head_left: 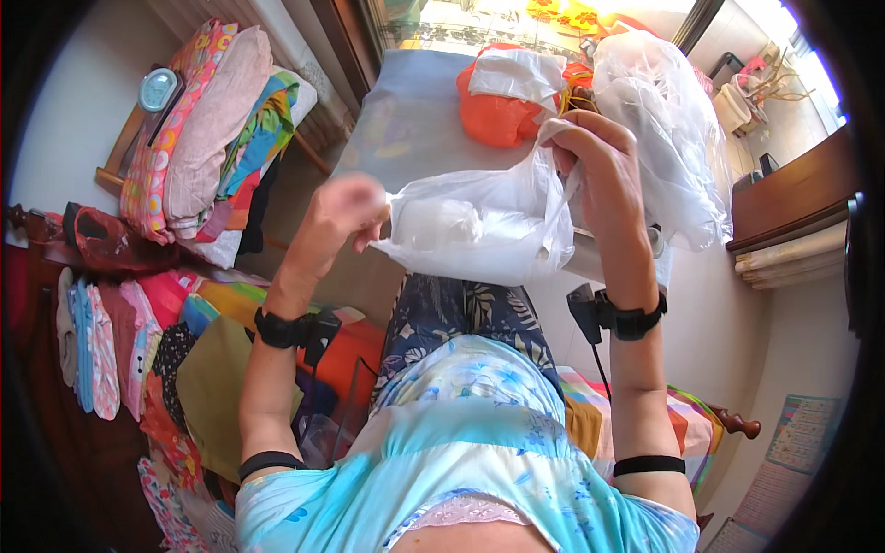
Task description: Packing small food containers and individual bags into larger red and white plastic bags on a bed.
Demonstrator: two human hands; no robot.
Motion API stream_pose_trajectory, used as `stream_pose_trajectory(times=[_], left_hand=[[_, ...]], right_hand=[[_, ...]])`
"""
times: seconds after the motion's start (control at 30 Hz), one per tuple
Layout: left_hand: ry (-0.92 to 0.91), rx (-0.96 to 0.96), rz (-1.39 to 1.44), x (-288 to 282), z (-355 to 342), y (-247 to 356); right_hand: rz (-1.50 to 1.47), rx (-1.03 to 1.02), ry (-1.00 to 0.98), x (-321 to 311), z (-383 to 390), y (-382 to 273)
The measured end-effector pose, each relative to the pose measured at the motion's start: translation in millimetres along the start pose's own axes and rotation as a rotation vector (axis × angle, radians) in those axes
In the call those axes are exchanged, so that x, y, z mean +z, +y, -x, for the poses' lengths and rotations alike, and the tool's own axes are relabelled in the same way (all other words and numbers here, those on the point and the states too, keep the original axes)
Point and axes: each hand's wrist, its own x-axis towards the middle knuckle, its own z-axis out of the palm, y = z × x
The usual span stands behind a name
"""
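A thin translucent white plastic bag (516,249) is stretched between my hands, with a white, soft-looking bundle (433,223) showing through it. My left hand (341,217) is closed on the bag's left edge, its fingertips slightly blurred. My right hand (595,147), raised higher, grips the gathered top of the bag at the upper right. Just beyond them, an orange bag (493,120) with a flat white packet (512,72) on it and a large clear plastic bundle (654,129) rest on a pale grey-blue covered surface (387,111).
A chair piled with folded cloths (194,138) and a small round-topped clock (158,89) stands at left, above folded clothes on a bed (212,369). A wooden cabinet edge (793,184) is at right; a checked cloth (627,424) lies behind my right arm.
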Motion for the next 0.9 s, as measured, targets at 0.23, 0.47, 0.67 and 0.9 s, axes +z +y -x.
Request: stream_pose_trajectory(times=[0.23, 0.47, 0.67, 0.9], left_hand=[[-0.383, -0.413, -0.166, 6, 60, -8], [-0.389, 0.167, -0.581, 37, 53, -3], [-0.349, 0.381, -0.887, 73, 17, -72], [-0.578, -0.240, -1.184, 83, -31, -81]], right_hand=[[0.116, 0.181, -0.248, -3, 67, -4], [0.060, 0.225, -0.310, 2, 86, -16], [0.086, 0.232, -0.343, 20, 96, -16], [0.063, 0.225, -0.309, 7, 93, -3]])
